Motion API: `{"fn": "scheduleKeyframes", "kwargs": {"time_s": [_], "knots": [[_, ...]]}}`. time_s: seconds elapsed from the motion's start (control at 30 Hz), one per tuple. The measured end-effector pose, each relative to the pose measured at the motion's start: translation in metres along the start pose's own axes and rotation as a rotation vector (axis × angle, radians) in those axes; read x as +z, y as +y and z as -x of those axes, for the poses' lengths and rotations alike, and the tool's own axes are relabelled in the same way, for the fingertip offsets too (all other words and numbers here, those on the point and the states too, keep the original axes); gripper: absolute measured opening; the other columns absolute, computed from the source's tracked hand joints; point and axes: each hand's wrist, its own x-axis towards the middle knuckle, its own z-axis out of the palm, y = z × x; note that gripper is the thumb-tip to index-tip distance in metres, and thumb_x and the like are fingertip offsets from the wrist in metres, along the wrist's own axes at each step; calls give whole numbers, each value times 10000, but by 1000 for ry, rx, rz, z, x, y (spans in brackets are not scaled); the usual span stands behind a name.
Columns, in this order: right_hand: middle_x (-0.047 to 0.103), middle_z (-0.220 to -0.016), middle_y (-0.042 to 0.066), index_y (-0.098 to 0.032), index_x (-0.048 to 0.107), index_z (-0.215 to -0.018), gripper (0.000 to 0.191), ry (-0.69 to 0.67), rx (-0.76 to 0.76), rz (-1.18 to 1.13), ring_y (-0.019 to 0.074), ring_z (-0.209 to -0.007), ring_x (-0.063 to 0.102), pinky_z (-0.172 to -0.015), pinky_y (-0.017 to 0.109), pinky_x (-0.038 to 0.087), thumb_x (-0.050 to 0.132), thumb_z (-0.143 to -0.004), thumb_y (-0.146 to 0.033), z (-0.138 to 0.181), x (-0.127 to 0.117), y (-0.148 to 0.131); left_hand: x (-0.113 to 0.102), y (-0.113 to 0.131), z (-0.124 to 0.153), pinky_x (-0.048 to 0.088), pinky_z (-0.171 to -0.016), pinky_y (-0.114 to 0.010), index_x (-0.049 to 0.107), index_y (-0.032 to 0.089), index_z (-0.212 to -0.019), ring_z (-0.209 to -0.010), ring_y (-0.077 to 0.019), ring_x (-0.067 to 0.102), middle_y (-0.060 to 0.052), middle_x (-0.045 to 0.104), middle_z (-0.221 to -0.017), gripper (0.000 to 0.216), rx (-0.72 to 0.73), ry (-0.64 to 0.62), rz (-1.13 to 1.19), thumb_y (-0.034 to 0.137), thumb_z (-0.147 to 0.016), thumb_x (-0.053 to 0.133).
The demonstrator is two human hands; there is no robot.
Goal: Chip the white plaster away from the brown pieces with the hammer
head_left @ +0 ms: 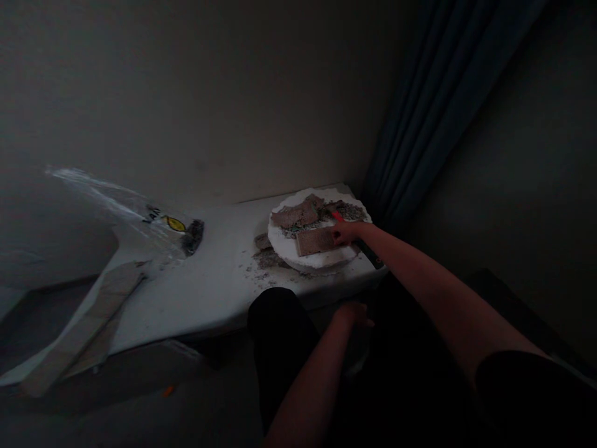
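My right hand (pixel 346 232) is closed around a tool with a red part (pixel 337 216) and a dark end (pixel 370 254); its kind is too dim to tell. Under that hand lies a flat brown rectangular piece (pixel 314 241), resting on a white round slab (pixel 321 264) with a rough edge. Farther back on the slab sit a larger irregular brown piece (pixel 298 214) and dark crumbly material (pixel 352 210). Low by my lap, my left hand (pixel 355 313) hangs with a finger stretched out and nothing visible in it.
The slab stands on a white-covered table (pixel 205 292) along the wall, with grey crumbs (pixel 265 258) scattered beside it. Left of it are a clear plastic bag (pixel 158 224) with dark contents and long flat strips (pixel 88 326) over the table edge. A dark curtain (pixel 433 106) hangs right.
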Motion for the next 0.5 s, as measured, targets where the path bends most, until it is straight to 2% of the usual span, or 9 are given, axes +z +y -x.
{"fn": "scheduleKeyframes", "kwargs": {"time_s": [0.17, 0.5], "knots": [[736, -794, 50, -100, 714, -961, 148, -60, -11, 13, 123, -642, 635, -634, 222, 461, 650, -857, -184, -1, -8, -5, -3, 2, 1, 520, -1005, -355, 565, 166, -1375, -1261, -311, 607, -149, 612, -1396, 606, -19, -17, 13, 530, -893, 616], [725, -863, 52, -124, 702, -950, 128, -68, -53, 70, 127, -692, 610, -637, 219, 416, 603, -870, -136, 0, -11, -6, -1, -5, -14, 520, -1021, -401, 600, 177, -1356, -1275, -323, 595, -163, 610, -1396, 592, -21, -12, 38, 533, -884, 624]]}}
